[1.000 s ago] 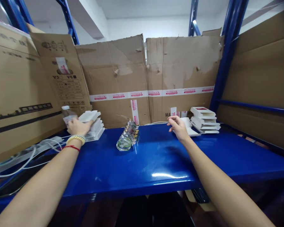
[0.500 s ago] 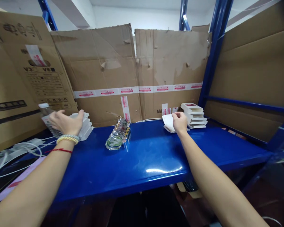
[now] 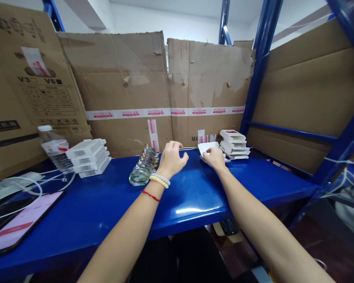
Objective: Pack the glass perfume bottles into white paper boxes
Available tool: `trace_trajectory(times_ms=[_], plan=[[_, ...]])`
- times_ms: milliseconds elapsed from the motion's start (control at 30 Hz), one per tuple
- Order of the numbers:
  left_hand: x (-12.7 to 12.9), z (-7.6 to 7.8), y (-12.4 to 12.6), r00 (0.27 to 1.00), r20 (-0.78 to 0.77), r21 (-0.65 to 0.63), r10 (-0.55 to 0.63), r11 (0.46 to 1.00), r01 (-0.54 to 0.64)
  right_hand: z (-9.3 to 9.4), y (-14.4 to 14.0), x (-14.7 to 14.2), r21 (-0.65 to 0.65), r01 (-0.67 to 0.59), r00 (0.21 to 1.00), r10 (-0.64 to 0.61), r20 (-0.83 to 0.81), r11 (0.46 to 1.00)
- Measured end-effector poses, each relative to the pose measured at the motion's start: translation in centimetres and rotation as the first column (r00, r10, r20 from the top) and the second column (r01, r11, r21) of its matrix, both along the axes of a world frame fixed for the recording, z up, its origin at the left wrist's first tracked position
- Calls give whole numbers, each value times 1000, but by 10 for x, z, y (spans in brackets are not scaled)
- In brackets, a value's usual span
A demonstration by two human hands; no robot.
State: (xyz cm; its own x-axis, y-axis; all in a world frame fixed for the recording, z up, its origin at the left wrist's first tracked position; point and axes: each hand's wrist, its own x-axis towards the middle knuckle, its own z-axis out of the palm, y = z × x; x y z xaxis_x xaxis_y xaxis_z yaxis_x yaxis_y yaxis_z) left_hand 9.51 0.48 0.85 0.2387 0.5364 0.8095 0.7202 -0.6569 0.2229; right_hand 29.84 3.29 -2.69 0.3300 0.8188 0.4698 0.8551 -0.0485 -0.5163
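Note:
My left hand is in mid-air over the table, its fingers apart and holding nothing. Just left of it, glass bottles with gold-coloured necks lie in a row. My right hand has its fingers curled on a small stack of white folded paper; the fingertips are partly hidden. Close beside that hand rises a pile of open white boxes. At the left stands a neat stack of closed white boxes with barcode labels on their ends.
Behind the blue table stand tall cardboard sheets. At left are a water bottle, a white power strip with cables and a phone-like device with a lit screen. A blue post rises at the right.
My left hand has moved right, from beside the stacked closed boxes to past the glass bottles. My right hand stays at the white paper, its fingers now lower on it. The view has shifted slightly.

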Motion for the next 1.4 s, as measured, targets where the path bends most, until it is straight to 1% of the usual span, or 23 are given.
trace_trajectory(times_ms=[100,167,233,300,400,433,500,567,633,700,767,833,900,967,1000,1033,1100,1200,1233,1267,1333,1367,1400], plan=[[7,-22,3,978,-209,-105,-23,994,1,4,-1,1,90,55,999,-55,-1,994],[6,-29,2,949,-310,-166,-56,986,4,10,0,4,140,118,993,-118,-8,983],[4,-32,0,931,-357,-215,-81,977,2,18,4,12,159,190,982,-191,-9,969],[4,-33,0,934,-345,-251,-94,968,4,30,9,25,135,240,970,-244,15,961],[4,-36,0,957,-274,-295,-94,955,10,48,17,52,74,313,925,-321,204,947],[4,-37,1,962,-256,-309,-94,951,10,53,20,60,75,360,894,-367,258,930],[4,-38,2,967,-237,-328,-94,945,11,58,24,75,54,451,845,-445,295,891],[3,-39,2,971,-220,-338,-90,941,11,59,29,86,3,492,822,-466,327,871],[1,-39,2,977,-197,-347,-86,938,13,54,33,91,-26,493,816,-452,359,869],[0,-39,2,981,-177,-358,-86,933,17,48,36,94,-19,482,817,-441,372,876],[-1,-39,2,983,-163,-369,-86,929,20,44,37,95,25,466,825,-445,350,884],[-1,-39,2,986,-148,-375,-80,927,19,44,36,92,133,434,843,-454,289,891],[0,-39,2,990,-115,-378,-77,926,29,49,32,84,295,391,871,-454,188,872],[2,-38,3,996,-31,-394,-88,917,68,57,26,69,453,353,902,-426,66,819],[3,-38,4,994,39,-412,-99,905,106,61,23,59,519,333,918,-396,11,787],[4,-37,5,986,128,-436,-110,886,156,63,19,48,578,306,935,-353,-33,757],[4,-37,8,936,330,-494,-124,822,283,63,13,24,672,269,956,-274,-102,690],[2,-38,14,799,591,-539,-108,684,491,46,4,-14,756,147,987,-145,-69,638],[2,-39,16,746,660,-538,-92,635,554,37,0,-27,779,65,995,-100,-3,623],[2,-39,18,688,722,-526,-75,586,616,27,-3,-39,784,-62,993,-40,110,617],[3,-40,20,557,829,-460,-58,496,736,10,-12,-61,736,-328,930,64,363,592],[4,-40,20,481,874,-400,-64,465,790,4,-16,-70,699,-422,882,85,463,577],[5,-39,21,400,913,-326,-79,448,833,0,-20,-78,660,-506,830,105,548,555]])
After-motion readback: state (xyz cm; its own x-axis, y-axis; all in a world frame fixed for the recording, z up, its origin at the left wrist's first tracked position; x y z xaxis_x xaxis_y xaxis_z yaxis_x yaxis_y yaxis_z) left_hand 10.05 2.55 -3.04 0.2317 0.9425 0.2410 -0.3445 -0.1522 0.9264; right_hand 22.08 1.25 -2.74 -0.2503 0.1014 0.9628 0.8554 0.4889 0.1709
